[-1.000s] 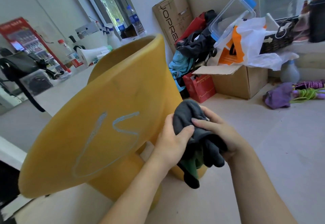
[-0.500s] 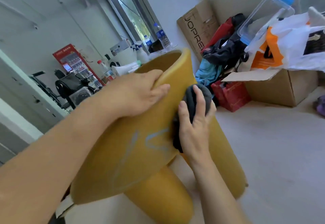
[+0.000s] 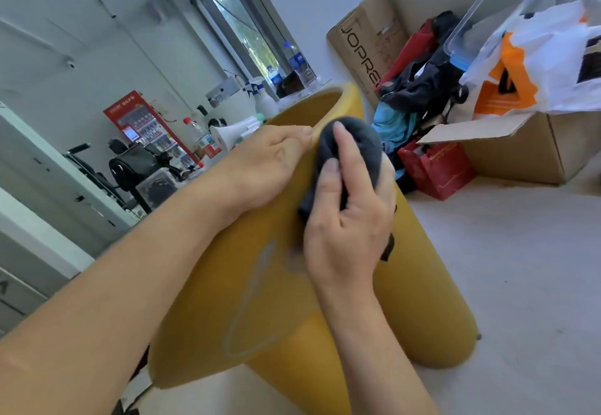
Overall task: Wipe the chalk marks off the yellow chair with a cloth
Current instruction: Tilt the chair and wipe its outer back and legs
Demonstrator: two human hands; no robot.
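Head view showed the yellow chair (image 3: 208, 287) in the centre of the scene, tilted on the pale floor (image 3: 520, 284), with its broad, smooth surface facing the camera. The chair was matte mustard yellow with a thick, rounded rim and fat cylindrical legs, one extending to the right and one toward the near edge. The chalk marks (image 3: 252, 294) appeared as a thin, pale line that curved from the middle of the surface down to its near edge. A blurred, greyish smudge lay just left of the right hand (image 3: 348, 239). The right hand pressed a bunched dark grey cloth (image 3: 357, 149) against the surface. Its fingers were curled around the cloth and its index finger lay straight along the top. The left hand (image 3: 270, 167) lay on the surface to the left of the cloth, with its fingers hooked over the far rim. A cardboard box (image 3: 527, 151) and a red bag (image 3: 437, 172) stood on the floor at far right, well apart from the chair.
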